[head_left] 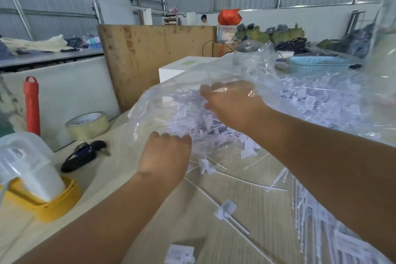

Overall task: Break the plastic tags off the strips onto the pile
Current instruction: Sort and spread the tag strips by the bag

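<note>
Pile of white plastic tags is sitting inside a clear plastic bag on the table. Right hand is reaching into the pile under the bag film, fingers curled, contents unclear; left hand is pinching the bag's near edge. Loose strips are lying nearer than the pile, tape roll and keys to its left.

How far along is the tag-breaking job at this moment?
Done: a large pile of loose white tags already lies under the clear plastic bag. In hand: the right hand reaches into the bag's opening, and the left hand holds its lower edge; no strip is being snapped. Left: unbroken strips lie near the right forearm.
</note>
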The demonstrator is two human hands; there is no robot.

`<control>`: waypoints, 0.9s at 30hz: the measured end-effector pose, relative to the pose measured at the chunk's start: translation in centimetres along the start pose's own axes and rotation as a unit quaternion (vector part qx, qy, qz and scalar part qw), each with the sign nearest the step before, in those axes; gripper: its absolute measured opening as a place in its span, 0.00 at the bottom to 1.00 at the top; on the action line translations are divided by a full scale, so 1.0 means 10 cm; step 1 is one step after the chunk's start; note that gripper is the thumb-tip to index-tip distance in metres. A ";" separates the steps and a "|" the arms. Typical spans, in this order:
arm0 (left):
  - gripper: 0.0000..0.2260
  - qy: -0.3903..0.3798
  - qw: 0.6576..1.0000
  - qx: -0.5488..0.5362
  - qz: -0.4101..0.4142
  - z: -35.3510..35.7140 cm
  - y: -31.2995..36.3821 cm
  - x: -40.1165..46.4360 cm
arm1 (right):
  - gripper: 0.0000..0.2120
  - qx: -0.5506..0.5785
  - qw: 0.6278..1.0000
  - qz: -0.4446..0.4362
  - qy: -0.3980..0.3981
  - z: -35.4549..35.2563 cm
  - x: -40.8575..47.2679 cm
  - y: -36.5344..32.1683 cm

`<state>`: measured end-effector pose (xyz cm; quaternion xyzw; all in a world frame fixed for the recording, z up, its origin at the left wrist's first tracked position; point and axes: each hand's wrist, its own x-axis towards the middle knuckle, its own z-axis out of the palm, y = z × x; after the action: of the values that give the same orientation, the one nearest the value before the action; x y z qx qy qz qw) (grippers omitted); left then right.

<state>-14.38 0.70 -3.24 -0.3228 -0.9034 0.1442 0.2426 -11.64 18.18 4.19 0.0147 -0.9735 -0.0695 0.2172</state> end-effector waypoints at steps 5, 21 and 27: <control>0.06 0.045 0.999 -0.013 0.026 0.00 -0.17 -0.26 | 0.11 0.109 0.985 0.081 0.107 -0.15 0.16 0.09; 0.11 0.078 0.951 -0.236 0.185 -0.37 -0.37 -0.53 | 0.21 0.022 0.982 -0.131 -0.134 0.18 -0.25 -0.15; 0.17 0.475 0.856 -0.196 0.061 -0.83 -0.29 -0.55 | 0.12 -0.027 0.986 -0.126 -0.108 -0.05 -0.61 -0.14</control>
<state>-7.76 -4.16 3.03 -0.4471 -0.6662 -0.1922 0.5652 -5.93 17.07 1.88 0.1236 -0.9795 -0.1234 0.1006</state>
